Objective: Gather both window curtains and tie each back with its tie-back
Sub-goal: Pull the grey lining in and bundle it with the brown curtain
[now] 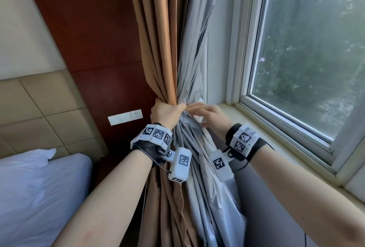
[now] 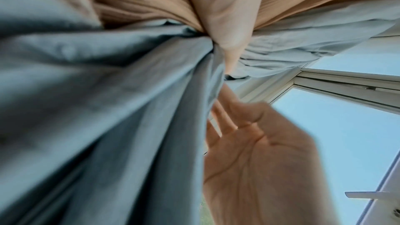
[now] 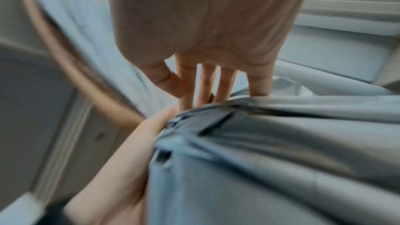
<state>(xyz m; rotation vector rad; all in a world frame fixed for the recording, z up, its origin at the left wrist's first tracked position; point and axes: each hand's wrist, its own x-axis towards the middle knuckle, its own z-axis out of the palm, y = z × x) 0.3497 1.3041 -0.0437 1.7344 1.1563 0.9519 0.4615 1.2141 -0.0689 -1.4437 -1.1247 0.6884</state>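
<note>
The left-side curtain (image 1: 158,49), tan cloth with a silver-grey lining (image 1: 194,69), is bunched into one bundle beside the window. My left hand (image 1: 167,109) grips this bundle at sill height, fingers wrapped round it (image 2: 225,23). My right hand (image 1: 199,111) is open and holds nothing, its straight fingers (image 3: 205,81) reaching past the lining (image 3: 270,143) on the bundle's window side. Its palm (image 2: 266,156) faces the cloth. A blurred tan band (image 3: 71,61) curves along the wall side; I cannot tell whether it is the tie-back. The other curtain is out of view.
The window (image 1: 308,59) and its pale sill (image 1: 262,128) lie to the right. A dark wood panel (image 1: 94,29) with a white socket plate (image 1: 125,117) is left of the curtain. A bed with white linen (image 1: 39,187) fills the lower left.
</note>
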